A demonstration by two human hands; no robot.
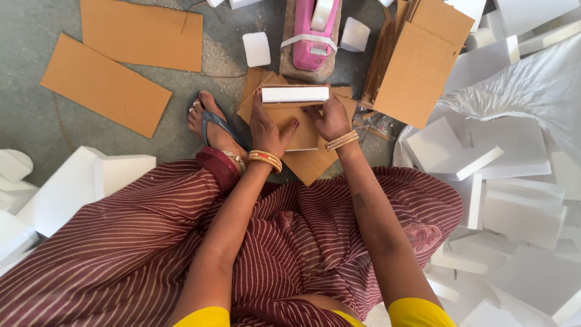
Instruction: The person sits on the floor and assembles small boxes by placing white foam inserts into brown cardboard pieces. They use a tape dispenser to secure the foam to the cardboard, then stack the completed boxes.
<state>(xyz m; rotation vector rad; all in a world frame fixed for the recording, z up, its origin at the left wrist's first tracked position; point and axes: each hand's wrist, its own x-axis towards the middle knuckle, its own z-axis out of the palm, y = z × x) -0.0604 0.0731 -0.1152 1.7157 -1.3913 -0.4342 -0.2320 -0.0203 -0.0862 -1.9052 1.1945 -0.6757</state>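
While the floor [36, 21] is seen from above, the biggest mass is formed by white foam slabs: a heap at right [520, 200], too many & too overlapped to be counted, partly covered by 1 clear plastic sheet [532, 85], plus approx. 4 foam blocks at left [66, 188]. Next in size, 2 flat cardboard sheets [121, 60] are laid on the floor at upper left, overlapping at one corner, & 1 leaning stack of cardboard sheets [417, 60] is stood at upper right; its count can't be told. Under the hands, a small pile of cardboard pieces [302, 154] is spread. 1 pink tape dispenser [311, 36] is set on a block just beyond, w/ 2 small foam cubes [256, 48] beside it, one each side. No real container is shown; the plastic sheet is only draped over foam. 1 sandalled foot [209, 121] is placed just left of the pile. Smallest: 1 white foam bar [295, 94] is held on top of a folded cardboard piece [290, 112], above the pile. The left hand [266, 130] is pressed on the cardboard, fingers reaching the bar's left end, loosely curled. The right hand [331, 118] is closed round the bar's right end & the cardboard edge.
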